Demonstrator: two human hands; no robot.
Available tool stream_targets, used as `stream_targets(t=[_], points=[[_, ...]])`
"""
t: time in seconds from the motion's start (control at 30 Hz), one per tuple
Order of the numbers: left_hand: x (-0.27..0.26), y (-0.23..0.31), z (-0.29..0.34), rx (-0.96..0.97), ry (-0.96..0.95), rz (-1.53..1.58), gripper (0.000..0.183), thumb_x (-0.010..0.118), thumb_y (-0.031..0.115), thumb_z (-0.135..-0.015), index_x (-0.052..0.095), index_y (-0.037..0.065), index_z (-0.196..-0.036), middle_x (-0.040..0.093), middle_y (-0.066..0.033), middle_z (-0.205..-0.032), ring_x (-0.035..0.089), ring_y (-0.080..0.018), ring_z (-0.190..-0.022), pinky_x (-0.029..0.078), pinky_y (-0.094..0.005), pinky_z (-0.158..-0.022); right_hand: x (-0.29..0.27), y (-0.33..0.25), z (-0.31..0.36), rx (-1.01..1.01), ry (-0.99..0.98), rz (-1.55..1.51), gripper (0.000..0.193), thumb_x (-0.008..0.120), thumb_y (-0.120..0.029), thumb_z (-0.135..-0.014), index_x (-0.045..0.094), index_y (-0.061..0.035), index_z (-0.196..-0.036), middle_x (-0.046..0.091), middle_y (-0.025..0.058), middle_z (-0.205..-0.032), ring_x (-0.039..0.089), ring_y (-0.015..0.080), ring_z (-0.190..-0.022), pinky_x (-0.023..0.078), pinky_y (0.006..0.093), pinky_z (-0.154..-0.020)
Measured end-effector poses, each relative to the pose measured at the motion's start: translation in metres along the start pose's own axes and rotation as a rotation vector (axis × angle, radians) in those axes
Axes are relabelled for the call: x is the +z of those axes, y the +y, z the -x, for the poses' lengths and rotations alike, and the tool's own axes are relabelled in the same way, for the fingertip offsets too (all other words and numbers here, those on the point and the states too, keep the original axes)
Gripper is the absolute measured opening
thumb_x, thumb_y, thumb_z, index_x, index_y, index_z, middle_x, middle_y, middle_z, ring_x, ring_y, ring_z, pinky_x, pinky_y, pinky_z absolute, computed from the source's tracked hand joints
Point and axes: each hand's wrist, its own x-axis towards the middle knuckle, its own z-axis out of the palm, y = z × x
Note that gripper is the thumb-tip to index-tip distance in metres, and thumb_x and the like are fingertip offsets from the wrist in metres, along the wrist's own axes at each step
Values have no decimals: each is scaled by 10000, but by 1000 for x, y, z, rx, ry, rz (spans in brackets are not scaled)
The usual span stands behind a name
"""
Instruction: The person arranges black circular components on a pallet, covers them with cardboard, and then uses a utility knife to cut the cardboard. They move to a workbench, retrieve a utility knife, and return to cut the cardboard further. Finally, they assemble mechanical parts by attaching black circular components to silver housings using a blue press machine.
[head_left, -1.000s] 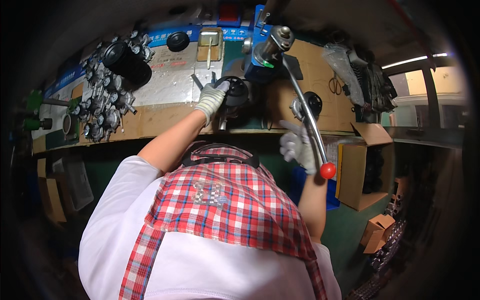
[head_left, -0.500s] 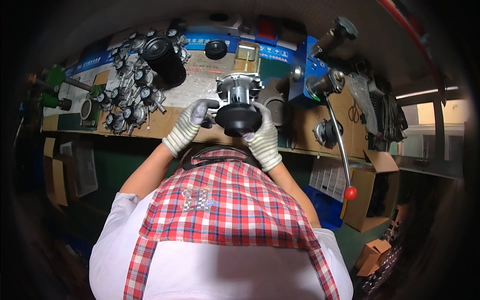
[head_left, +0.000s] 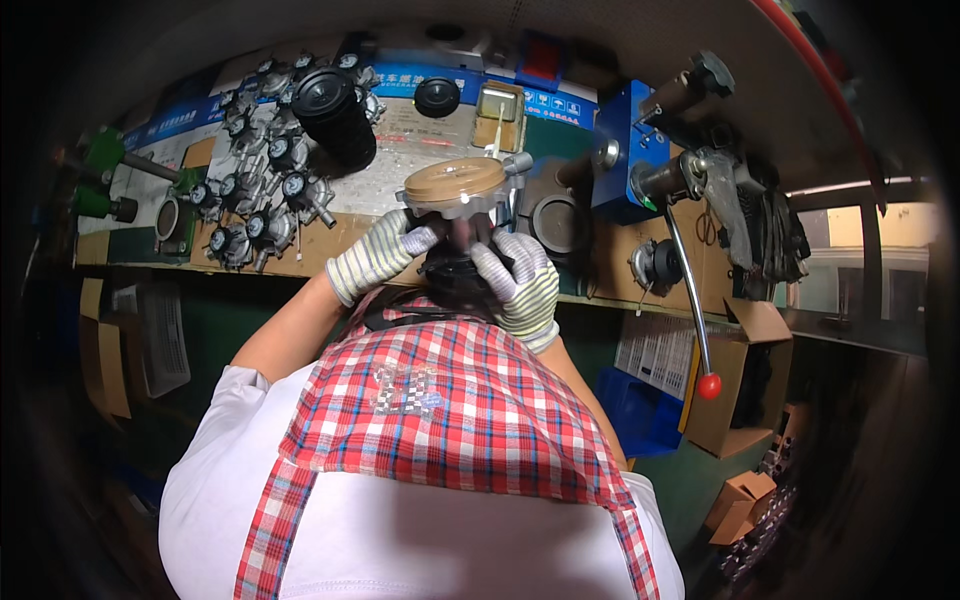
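Note:
Both my hands wear striped, light-coloured work gloves. Between them, over the bench's front edge, is a blower motor (head_left: 455,182), a metal-rimmed unit whose round tan face is turned up, with a grey stub at its right side. Its dark lower part sits close to my apron. My left hand (head_left: 385,255) grips the unit from the left, thumb and fingers bent around its middle. From the right my right hand (head_left: 522,285) curls its fingers on the dark body below the rim. The fingertips are partly hidden by the unit.
Several metal units with round dials (head_left: 268,228) crowd the bench's left. Among them stands a black cylinder stack (head_left: 335,120); a black cap (head_left: 437,97) and a small tray with a brush (head_left: 497,115) lie behind. At right, a blue press (head_left: 625,150) has a red-knobbed lever (head_left: 708,386).
The blower motor has been tipped: its black wheel, which faced me, is now low and mostly hidden, and the tan face shows. Both hands have shifted their grip around it.

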Motion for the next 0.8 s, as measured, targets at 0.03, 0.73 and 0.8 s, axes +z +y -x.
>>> stream_targets(t=[0.03, 0.73, 0.8], points=[[3, 1, 0, -38, -4, 8, 613, 713, 354, -899, 525, 36, -1387, 598, -64, -1298, 532, -167, -1204, 406, -346, -1063, -3, -2, -3, 13, -81, 58, 342, 671, -162, -783, 702, -204, -1122, 654, 149, -1110, 635, 360, -949, 575, 443, -725], [26, -76, -66, -569, -280, 126, 987, 411, 825, -866, 516, 4, -1404, 642, -172, -1275, 618, -257, -1156, 424, -380, -1080, -41, 78, 93, 1492, -92, -778, 586, 656, -506, -909, 560, -41, -1253, 649, 155, -1143, 675, 304, -959, 604, 424, -672], [13, -84, -63, -458, -158, -130, 912, 468, 761, -897, 521, -1, -1395, 659, -163, -1253, 624, -245, -1148, 437, -371, -1065, -55, 116, 143, 1681, 83, -687, 614, 643, -557, -904, 579, -47, -1239, 646, 105, -1119, 670, 248, -945, 602, 393, -535]])
